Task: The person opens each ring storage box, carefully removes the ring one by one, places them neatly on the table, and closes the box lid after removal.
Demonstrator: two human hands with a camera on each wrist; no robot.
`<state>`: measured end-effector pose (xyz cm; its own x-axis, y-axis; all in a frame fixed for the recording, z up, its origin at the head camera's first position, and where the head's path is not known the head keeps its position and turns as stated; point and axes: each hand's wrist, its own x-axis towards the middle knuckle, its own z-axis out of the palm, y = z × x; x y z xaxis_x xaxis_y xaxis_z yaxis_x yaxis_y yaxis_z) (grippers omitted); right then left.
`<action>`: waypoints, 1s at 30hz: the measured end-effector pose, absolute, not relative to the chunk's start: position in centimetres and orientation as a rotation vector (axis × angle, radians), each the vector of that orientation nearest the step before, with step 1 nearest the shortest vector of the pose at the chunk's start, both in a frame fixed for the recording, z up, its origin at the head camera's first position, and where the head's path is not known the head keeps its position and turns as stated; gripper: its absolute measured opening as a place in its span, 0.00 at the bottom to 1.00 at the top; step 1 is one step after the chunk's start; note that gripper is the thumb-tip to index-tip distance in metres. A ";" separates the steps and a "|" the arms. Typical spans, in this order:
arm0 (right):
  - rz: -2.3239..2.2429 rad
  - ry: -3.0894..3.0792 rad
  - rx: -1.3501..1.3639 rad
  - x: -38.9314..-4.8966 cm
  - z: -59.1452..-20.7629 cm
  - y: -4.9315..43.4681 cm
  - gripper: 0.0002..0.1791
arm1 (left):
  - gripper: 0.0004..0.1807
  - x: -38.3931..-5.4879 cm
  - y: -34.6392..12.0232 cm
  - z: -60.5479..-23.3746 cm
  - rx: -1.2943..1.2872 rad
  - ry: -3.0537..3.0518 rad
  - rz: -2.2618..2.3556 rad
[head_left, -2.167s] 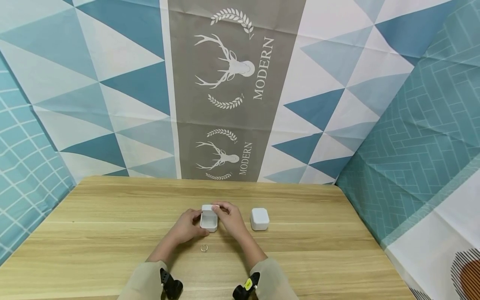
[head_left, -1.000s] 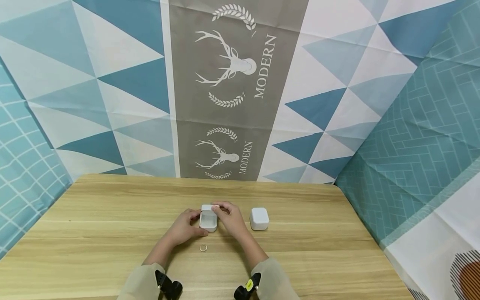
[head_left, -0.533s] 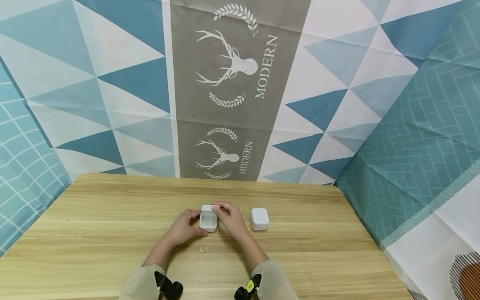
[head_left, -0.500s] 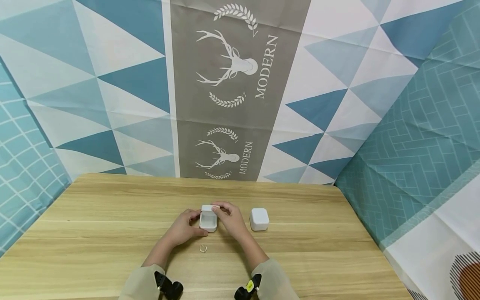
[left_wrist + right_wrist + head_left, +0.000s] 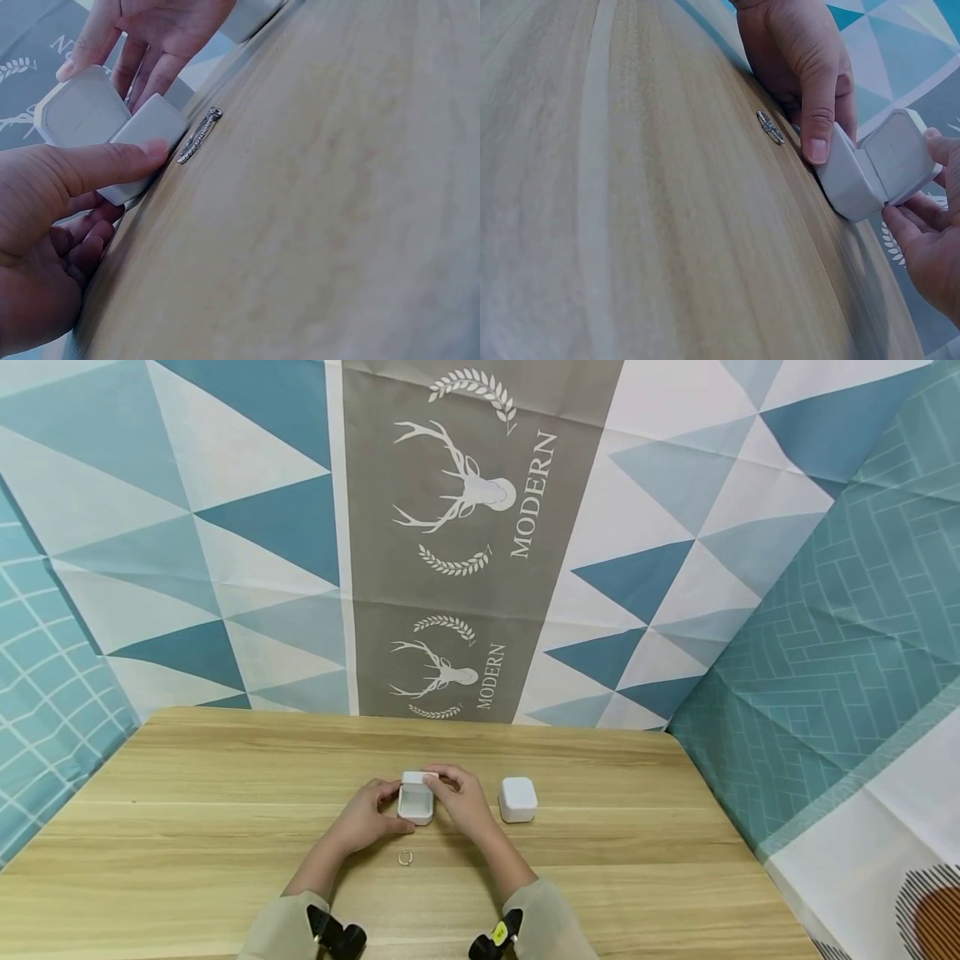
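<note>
A small white ring box [image 5: 416,810] stands on the wooden table with its hinged lid [image 5: 900,150] raised. My left hand [image 5: 366,817] grips the box's base from the left, thumb across the front wall. On the other side my right hand [image 5: 463,802] pinches the lid, its thumb at the lid's edge. Nearer to me, between the forearms, lies a ring [image 5: 406,858]. The wrist views show small sparkling stones along the ring [image 5: 200,137], which sits apart from both hands. No ring is seen inside the box in the head view.
A second white box [image 5: 517,799], its top closed, stands right of my right hand. The wooden table [image 5: 637,860] reaches back to a patterned cloth [image 5: 285,552] hung behind it. Black wrist cameras [image 5: 341,935] sit at both sleeves.
Both hands keep their hold on the ring box, and its lid stays raised. Only the head view shifts slightly.
</note>
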<state>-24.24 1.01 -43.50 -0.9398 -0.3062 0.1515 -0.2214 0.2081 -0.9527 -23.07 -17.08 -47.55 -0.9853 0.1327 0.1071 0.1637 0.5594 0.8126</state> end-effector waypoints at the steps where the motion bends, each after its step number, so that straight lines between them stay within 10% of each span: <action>1: -1.868 2.379 -0.526 -24.2 -43.5 1.0 0.16 | 0.41 -23.1 -17.1 -47.5 -0.260 -2.744 -1.437; 30: -1.924 2.336 -0.635 -24.3 -44.3 1.4 0.15 | 0.40 -23.1 -17.0 -47.5 -0.277 -2.733 -1.445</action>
